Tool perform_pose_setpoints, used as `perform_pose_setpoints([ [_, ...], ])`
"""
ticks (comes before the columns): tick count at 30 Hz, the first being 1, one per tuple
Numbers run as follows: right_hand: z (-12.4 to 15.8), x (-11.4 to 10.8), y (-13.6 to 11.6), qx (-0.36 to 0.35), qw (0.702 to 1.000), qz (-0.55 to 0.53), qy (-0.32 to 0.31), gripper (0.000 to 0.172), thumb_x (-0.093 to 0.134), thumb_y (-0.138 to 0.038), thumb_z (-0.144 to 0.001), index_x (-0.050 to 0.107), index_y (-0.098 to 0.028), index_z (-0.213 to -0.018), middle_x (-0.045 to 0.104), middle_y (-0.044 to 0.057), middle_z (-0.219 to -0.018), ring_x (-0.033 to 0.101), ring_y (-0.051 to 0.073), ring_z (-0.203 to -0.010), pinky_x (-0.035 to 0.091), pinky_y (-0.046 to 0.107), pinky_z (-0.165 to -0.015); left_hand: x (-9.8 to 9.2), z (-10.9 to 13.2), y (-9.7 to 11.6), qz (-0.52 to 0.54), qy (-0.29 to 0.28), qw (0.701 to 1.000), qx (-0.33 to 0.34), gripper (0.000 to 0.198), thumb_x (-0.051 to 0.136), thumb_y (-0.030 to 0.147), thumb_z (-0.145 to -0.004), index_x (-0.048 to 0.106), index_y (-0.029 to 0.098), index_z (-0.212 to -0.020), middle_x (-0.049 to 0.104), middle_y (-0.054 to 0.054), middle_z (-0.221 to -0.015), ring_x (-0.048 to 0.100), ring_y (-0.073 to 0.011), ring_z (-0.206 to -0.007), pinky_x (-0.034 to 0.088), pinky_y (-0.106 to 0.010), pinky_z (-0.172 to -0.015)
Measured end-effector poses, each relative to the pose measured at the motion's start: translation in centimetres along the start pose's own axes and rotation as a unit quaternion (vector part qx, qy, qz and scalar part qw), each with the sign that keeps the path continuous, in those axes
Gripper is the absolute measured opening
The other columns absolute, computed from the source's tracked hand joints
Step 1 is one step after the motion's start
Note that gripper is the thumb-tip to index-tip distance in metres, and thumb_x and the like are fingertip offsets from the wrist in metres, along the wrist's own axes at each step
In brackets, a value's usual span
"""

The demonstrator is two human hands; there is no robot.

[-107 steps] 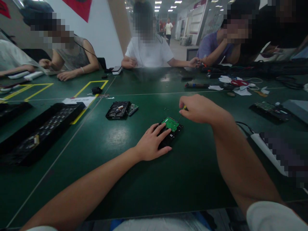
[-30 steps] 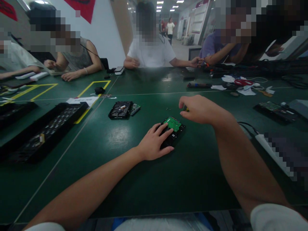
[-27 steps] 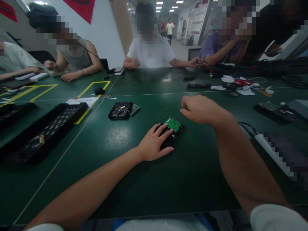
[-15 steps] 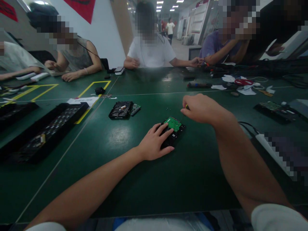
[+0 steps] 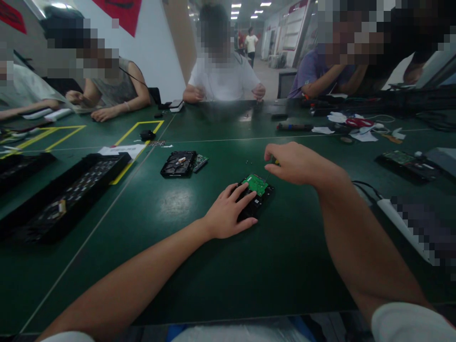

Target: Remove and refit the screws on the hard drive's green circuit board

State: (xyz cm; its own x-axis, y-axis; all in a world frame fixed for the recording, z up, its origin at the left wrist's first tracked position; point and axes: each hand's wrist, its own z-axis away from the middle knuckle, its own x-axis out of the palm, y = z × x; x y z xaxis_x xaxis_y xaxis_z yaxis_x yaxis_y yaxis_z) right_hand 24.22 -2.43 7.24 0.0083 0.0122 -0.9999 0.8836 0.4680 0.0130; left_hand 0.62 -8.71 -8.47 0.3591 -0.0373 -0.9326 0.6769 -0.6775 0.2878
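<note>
A black hard drive (image 5: 261,203) with a green circuit board (image 5: 257,184) facing up lies on the green table in front of me. My left hand (image 5: 231,209) rests spread across its left side, fingers apart, covering part of the case and board. Above the board's far right corner, my right hand (image 5: 292,162) is closed on a small screwdriver (image 5: 277,162). Its yellow handle is mostly hidden by my fingers, and its thin shaft points down to the board's edge. A few tiny screws (image 5: 248,162) lie just beyond the drive.
Another black drive case (image 5: 178,164) and a loose circuit board (image 5: 200,163) sit to the left. Long black trays (image 5: 71,199) occupy the far left. On the right are another drive (image 5: 406,164), a white-edged device (image 5: 404,228) and cables. Several people sit around the table.
My right thumb and index finger have spread a little apart around the screwdriver, and the hand shifted slightly left. Across the table, a person has drawn one arm back.
</note>
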Motion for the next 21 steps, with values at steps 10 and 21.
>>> perform_pose_setpoints([
  [10,-0.03,-0.02,0.45,-0.025,1.0,0.01,0.011,0.019,0.068,-0.027,-0.094,0.072,-0.019,-0.111,0.08,0.01,-0.108,0.073,0.029,-0.101,0.048,0.034,-0.08,0.18,-0.02,-0.13,0.012,0.005,1.0,0.002,0.084,0.058,0.073,-0.098,0.039,0.029,-0.167,0.031,-0.012,-0.175,0.029,-0.0455,-0.157,0.034,-0.068,-0.126],
  [21,-0.09,-0.03,0.49,0.03,0.999,0.013,-0.002,0.021,0.065,-0.035,-0.099,0.073,-0.018,-0.109,0.08,0.013,-0.101,0.074,0.031,-0.094,0.047,0.036,-0.076,0.05,0.0,-0.02,0.006,0.001,1.0,-0.001,0.085,0.057,0.073,-0.098,0.04,0.028,-0.167,0.031,-0.013,-0.175,0.028,-0.0462,-0.158,0.034,-0.068,-0.126],
])
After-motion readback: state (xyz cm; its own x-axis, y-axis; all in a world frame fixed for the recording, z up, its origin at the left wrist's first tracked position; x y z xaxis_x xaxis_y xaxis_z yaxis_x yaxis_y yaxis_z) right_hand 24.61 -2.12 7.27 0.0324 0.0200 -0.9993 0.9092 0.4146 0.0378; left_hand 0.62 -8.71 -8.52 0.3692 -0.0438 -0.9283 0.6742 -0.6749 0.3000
